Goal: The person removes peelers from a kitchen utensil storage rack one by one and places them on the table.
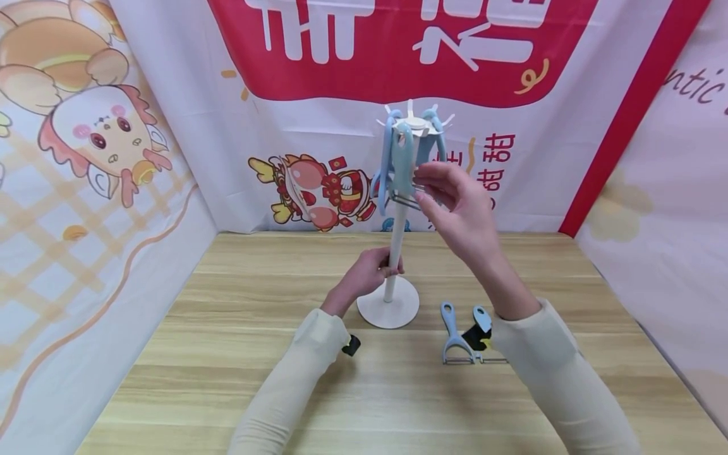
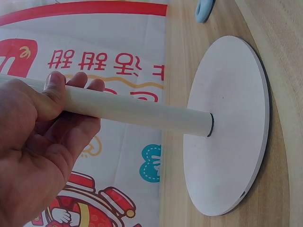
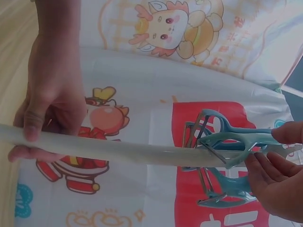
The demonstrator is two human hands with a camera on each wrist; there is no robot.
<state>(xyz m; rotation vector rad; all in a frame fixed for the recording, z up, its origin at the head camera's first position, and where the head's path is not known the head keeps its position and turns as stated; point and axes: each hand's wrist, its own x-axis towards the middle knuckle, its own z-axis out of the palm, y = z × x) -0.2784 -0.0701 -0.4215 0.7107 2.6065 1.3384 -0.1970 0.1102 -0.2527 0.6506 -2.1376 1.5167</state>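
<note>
Far L, you've a printed cloth (image 1: 97, 164) w/ a cartoon figure, hung as the side wall. Next R, your L sleeve (image 1: 315, 347) runs in over the wood-grain worktop (image 1: 199, 341); your L hand (image 1: 366, 273) holds the lower pole (image 1: 399, 227) of the white stand, thumb & fingers wrapped round it, confirmed in the L wrist view. Stand is approx. mid-worktop, near the back edge, on its round base (image 1: 400, 311), pole slightly tilted in the head view. Up top, at least 3 lt.-blue peelers (image 1: 404, 161) hang by their handle loops from the hooked head (image 1: 418, 122), blades down. Behind: back cloth w/ red panel (image 1: 409, 82) & lettering. Immed. R of the front peeler is your R hand (image 1: 463, 212), fingers bent, tips up against the hung peelers; can't tell if it pinches one. Below that hand, R of the base, 1 blue Y-shaped peeler (image 1: 449, 322) lies flat on the worktop, blade twd. you; just R of it, a 2nd peeler (image 1: 481, 318), partly hidden nr. your R sleeve (image 1: 548, 344). Far R: red stripe (image 1: 631, 120) down the cloth.
</note>
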